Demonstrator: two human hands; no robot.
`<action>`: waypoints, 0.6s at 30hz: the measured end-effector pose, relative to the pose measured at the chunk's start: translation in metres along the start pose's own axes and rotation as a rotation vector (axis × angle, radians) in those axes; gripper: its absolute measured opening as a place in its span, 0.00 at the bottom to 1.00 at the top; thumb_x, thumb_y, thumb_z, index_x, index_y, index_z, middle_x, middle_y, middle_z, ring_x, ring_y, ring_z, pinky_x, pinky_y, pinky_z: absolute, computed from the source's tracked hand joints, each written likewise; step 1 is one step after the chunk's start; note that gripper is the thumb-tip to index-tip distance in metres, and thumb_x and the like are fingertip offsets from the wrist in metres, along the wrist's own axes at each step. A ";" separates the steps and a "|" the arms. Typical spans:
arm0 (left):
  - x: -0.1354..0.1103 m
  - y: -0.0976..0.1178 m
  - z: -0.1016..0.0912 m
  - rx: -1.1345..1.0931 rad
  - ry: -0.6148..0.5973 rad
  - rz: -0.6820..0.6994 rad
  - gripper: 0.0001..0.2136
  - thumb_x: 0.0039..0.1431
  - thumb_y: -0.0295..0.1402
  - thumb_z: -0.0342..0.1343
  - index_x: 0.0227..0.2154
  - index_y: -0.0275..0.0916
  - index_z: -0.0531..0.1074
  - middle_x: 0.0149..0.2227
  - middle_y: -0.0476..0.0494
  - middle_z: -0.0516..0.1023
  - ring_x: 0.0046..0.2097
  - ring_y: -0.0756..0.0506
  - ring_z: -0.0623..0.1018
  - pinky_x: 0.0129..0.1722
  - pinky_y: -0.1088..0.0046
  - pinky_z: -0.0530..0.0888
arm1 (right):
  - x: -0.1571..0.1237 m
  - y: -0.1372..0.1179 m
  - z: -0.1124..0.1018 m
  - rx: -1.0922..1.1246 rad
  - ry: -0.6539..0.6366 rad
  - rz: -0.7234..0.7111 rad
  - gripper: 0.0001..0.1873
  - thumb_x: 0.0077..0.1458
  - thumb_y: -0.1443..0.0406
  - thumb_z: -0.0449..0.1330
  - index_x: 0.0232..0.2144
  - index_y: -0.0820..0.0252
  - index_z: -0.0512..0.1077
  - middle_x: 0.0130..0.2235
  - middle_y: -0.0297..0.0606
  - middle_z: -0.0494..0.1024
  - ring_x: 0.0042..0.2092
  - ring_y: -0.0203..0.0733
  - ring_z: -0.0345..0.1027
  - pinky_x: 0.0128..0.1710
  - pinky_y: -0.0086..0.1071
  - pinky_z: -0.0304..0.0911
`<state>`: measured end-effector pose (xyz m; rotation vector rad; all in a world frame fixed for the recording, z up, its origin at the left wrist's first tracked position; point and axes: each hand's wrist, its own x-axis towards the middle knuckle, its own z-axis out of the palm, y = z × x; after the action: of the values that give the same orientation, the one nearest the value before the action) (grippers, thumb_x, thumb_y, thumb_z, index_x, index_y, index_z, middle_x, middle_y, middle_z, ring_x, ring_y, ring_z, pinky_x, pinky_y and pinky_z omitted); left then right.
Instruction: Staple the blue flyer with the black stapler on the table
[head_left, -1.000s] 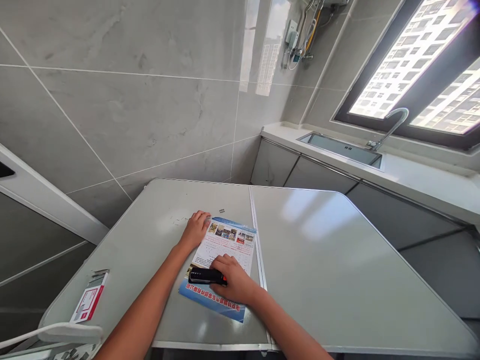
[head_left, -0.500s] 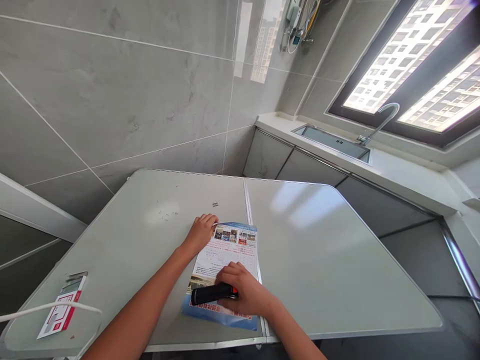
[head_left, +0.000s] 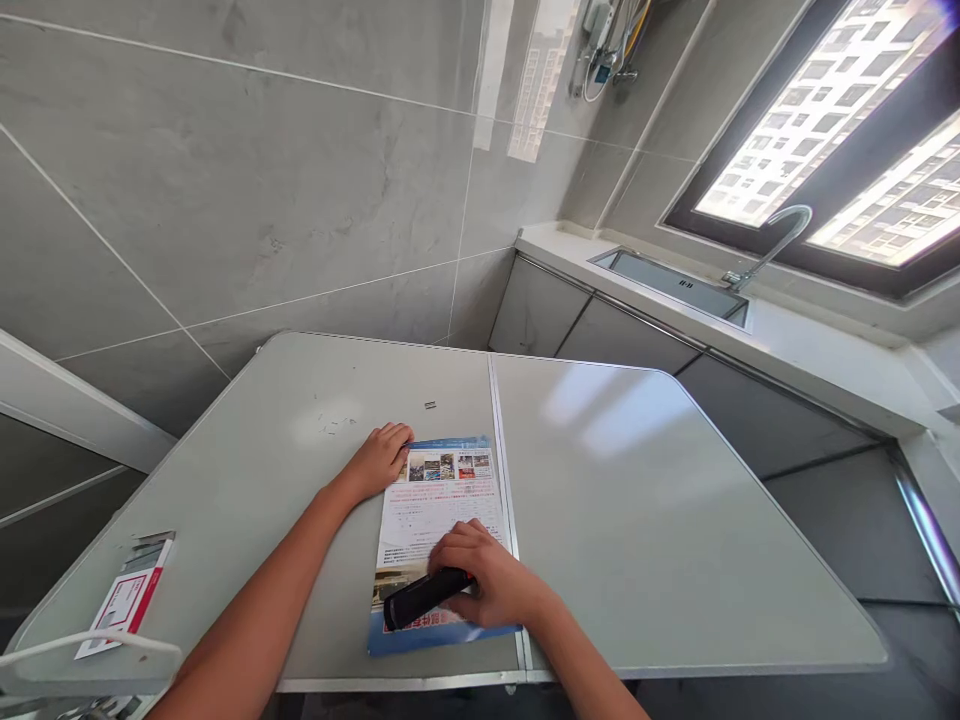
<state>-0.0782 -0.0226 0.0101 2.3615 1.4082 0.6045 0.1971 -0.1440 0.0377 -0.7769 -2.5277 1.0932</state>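
A printed leaflet [head_left: 442,510] lies on the table, with blue bands at both ends, small photos near its far end and large red print near its close end. My left hand [head_left: 379,460] grips its far left corner, fingers curled over the edge and the thumb hidden. In my right hand [head_left: 484,570] is a black stapler [head_left: 420,598] with a bit of red. It sits tilted over the leaflet's near part, its free end pointing left and toward me. Whether the stapler touches the paper, I cannot tell.
On the left side of the folding table [head_left: 645,540] lies a red and white box [head_left: 131,605] with staple strips in it. A small staple strip [head_left: 430,405] and several loose staples [head_left: 337,425] lie farther back. A white curved bar [head_left: 97,640] crosses the lower left corner.
The leaflet has shifted left and turned straighter, with my left hand moving left at its corner. The stapler has tilted, its free end swinging toward me.
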 end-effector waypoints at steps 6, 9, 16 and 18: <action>-0.003 -0.015 -0.009 0.065 -0.003 -0.010 0.06 0.61 0.26 0.53 0.39 0.42 0.71 0.42 0.44 0.77 0.46 0.40 0.74 0.47 0.61 0.67 | 0.015 0.006 -0.009 0.113 -0.082 -0.142 0.26 0.53 0.59 0.72 0.53 0.52 0.73 0.48 0.38 0.81 0.49 0.47 0.71 0.52 0.40 0.61; 0.001 -0.009 -0.001 0.107 -0.012 0.006 0.05 0.69 0.32 0.51 0.41 0.42 0.71 0.44 0.43 0.77 0.47 0.40 0.74 0.47 0.60 0.66 | 0.020 0.026 -0.037 0.252 0.115 -0.051 0.21 0.59 0.55 0.68 0.53 0.52 0.75 0.48 0.39 0.82 0.47 0.46 0.73 0.49 0.39 0.66; 0.004 -0.005 0.007 0.111 -0.070 0.034 0.09 0.75 0.32 0.43 0.40 0.41 0.67 0.43 0.43 0.76 0.44 0.41 0.74 0.45 0.61 0.65 | 0.050 0.103 -0.085 0.190 0.822 0.402 0.14 0.62 0.54 0.58 0.40 0.57 0.77 0.37 0.40 0.82 0.35 0.44 0.71 0.38 0.38 0.66; 0.003 -0.007 0.006 0.093 -0.072 0.030 0.09 0.76 0.33 0.42 0.40 0.41 0.67 0.42 0.43 0.76 0.44 0.41 0.74 0.45 0.61 0.64 | 0.053 0.112 -0.081 0.208 0.831 0.409 0.17 0.64 0.53 0.56 0.41 0.57 0.77 0.38 0.41 0.83 0.36 0.44 0.73 0.38 0.38 0.67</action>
<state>-0.0788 -0.0174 0.0025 2.4546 1.4004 0.4666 0.2312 -0.0025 0.0124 -1.3714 -1.5774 0.8603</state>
